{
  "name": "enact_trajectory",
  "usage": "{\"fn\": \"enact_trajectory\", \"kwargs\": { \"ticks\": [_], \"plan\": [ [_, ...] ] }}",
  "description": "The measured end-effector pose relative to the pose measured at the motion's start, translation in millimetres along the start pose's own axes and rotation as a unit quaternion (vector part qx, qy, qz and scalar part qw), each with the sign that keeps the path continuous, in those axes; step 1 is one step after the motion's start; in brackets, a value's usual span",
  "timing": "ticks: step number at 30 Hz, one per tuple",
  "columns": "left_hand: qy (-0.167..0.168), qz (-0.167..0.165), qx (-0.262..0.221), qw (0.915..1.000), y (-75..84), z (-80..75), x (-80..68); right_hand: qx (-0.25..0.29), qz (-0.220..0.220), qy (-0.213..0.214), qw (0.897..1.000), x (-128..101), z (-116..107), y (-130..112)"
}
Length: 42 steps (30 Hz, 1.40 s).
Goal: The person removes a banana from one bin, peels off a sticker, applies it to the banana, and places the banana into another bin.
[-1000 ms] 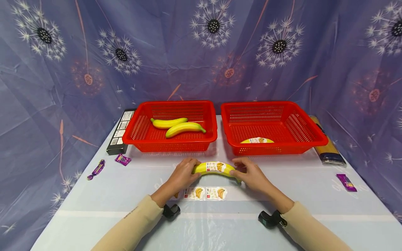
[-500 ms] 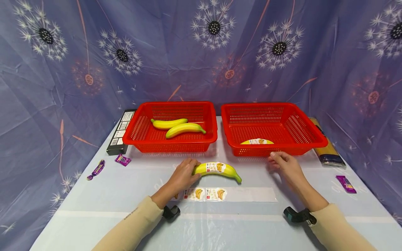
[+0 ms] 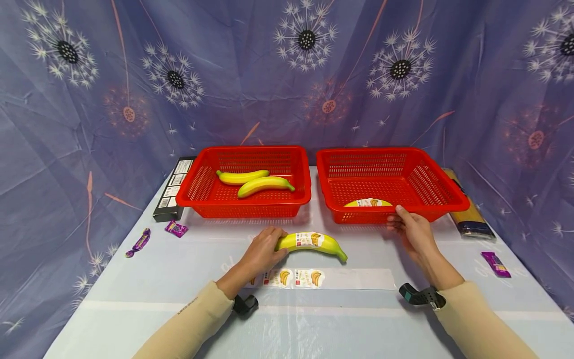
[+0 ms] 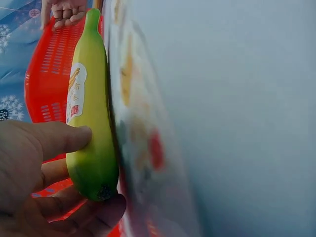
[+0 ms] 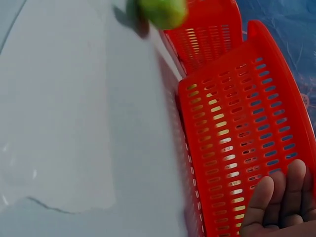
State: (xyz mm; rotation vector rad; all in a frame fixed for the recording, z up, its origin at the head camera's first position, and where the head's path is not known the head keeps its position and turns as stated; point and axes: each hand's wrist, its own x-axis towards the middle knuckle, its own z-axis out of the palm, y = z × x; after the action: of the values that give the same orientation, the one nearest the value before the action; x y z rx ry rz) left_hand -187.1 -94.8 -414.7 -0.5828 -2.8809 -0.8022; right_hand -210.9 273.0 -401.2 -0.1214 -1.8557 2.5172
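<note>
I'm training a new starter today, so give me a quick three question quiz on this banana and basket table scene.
1. True or false: the left hand grips the labelled banana lying on the table.
2. How many bananas lie in the left basket?
3. The right hand touches: A) the purple candy, B) the right basket front rim, C) the sticker strip.

Key: 1 true; 2 two; 3 B.

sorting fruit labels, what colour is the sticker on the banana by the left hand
White with yellow banana art and a small red mark, on the banana; clearest in the left wrist view.
</note>
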Motion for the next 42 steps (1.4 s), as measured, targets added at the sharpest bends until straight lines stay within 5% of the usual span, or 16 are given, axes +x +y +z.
{"fn": "enact_trajectory", "kwargs": {
  "ticks": [4,9,15,23,33,42],
  "plan": [
    [0.022,0.000,-0.055,0.9982,18.3,-12.0,10.6,0.021,-0.009,-0.008,1.000,3,-1,-1],
    [0.049,0.041,-0.097,0.9933,55.8,-31.3,42.8,0.040,-0.017,-0.015,0.999,4,-1,-1],
    [0.041,0.050,-0.063,0.9959,95.2,-35.7,93.9,0.036,-0.017,-0.010,0.999,4,-1,2],
    [-0.018,0.036,0.025,0.9989,125.4,-12.9,143.5,0.012,-0.019,0.003,1.000,3,-5,5],
    [-0.080,-0.008,0.095,0.9922,138.4,10.7,167.3,0.016,-0.027,0.008,0.999,2,-4,5],
    [-0.081,-0.031,0.156,0.9840,141.3,23.0,175.0,0.022,-0.029,0.006,0.999,3,-5,6]
  ]
}}
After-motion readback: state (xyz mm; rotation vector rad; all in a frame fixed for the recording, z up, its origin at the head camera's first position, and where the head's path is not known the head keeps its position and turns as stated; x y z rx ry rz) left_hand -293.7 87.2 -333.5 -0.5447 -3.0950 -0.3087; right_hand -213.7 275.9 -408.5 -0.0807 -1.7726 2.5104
